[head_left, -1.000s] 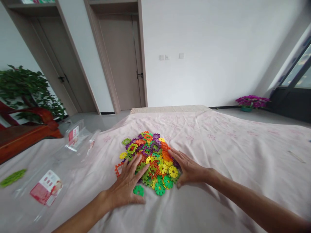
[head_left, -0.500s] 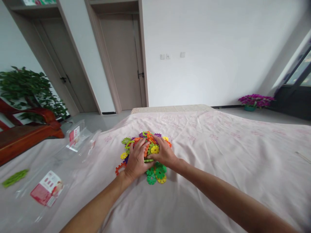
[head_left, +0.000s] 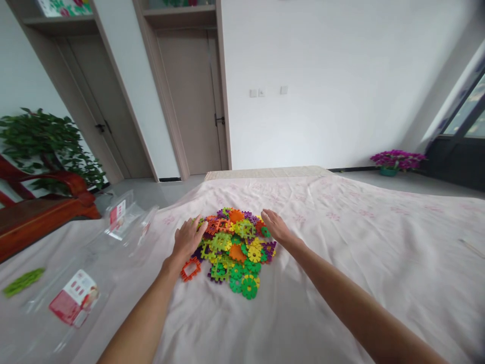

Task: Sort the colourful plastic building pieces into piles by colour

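A heap of plastic interlocking toy pieces (head_left: 238, 253) lies in front of me on a pale pink cloth (head_left: 341, 263). Orange, lime, green, yellow and purple pieces are mixed in it, some round with notched rims, others square frames. My left hand (head_left: 189, 236) is open at the heap's left edge, fingers stretched over the outer pieces. An orange square frame (head_left: 190, 269) lies just below that hand. On the far right side, my right hand (head_left: 276, 225) is open beside the heap, its fingers extended. Neither hand grips a piece.
Clear plastic packages (head_left: 76, 298) with red and white labels lie to the left. A lime-green piece (head_left: 23, 281) sits apart at the far left. Beyond are a wooden chair (head_left: 49, 199), a leafy plant (head_left: 41, 141) and doors. A thin stick (head_left: 473, 248) lies at right.
My hands have moved apart, from together over the heap to its two sides. The pieces between them are uncovered, and the heap looks more spread out.
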Demonstrator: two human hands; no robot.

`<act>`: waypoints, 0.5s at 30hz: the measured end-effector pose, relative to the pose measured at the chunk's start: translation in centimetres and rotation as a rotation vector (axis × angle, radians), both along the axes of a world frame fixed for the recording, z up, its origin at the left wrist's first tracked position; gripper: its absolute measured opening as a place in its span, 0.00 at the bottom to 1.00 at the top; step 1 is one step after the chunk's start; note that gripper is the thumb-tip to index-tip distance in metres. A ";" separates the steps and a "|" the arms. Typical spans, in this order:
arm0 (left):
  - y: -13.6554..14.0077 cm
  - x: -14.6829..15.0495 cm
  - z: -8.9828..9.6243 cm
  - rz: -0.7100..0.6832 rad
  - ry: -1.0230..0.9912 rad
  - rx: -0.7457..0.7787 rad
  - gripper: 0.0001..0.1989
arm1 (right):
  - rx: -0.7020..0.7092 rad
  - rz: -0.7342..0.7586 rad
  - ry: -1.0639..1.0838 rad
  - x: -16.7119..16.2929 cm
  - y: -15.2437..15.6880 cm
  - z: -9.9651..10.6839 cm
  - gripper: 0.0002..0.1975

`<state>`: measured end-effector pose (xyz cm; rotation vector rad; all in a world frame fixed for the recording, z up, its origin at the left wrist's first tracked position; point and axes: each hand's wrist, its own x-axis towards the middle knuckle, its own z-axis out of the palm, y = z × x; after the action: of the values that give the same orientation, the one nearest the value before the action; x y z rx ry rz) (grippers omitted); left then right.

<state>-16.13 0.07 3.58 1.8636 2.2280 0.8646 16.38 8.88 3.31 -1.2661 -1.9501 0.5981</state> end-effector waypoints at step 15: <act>0.1 -1.4 -2.4 0.098 -0.351 0.230 0.30 | -0.099 -0.022 0.216 1.8 -0.5 -0.5 0.38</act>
<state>-17.52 0.18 1.17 1.5414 2.0852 1.3960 18.16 8.39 2.77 -1.2272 -1.7448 0.7948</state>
